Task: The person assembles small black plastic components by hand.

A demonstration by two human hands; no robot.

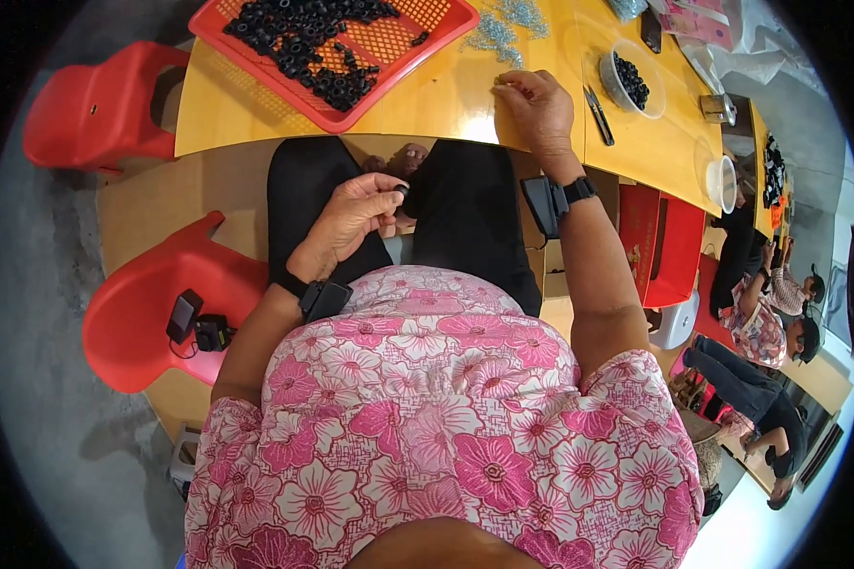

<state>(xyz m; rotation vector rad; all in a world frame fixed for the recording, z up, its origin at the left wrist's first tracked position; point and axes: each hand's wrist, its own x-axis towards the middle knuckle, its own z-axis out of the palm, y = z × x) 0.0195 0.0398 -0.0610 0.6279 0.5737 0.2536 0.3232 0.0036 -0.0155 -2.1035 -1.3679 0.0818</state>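
Observation:
My left hand (356, 216) is closed above my lap, pinching a small black ring-shaped part (401, 190) between thumb and fingertips. Over the yellow table (427, 109), near its front edge, is my right hand (541, 112), thumb and fingers pressed together; anything in that pinch is too small to make out. Just beyond it lie loose piles of small shiny, pale bluish pieces (495, 40). A red plastic basket (337, 121) on the left of the table holds many black ring-shaped parts (299, 47) like the one in my left hand.
Right of my right hand lie black-handled pliers or snips (599, 116) beside a clear round tub (647, 106) of black parts. Another clear container (723, 183) sits at the table's right edge. Red chairs (128, 303) stand at left, one bearing small black devices (213, 332). People work at far right.

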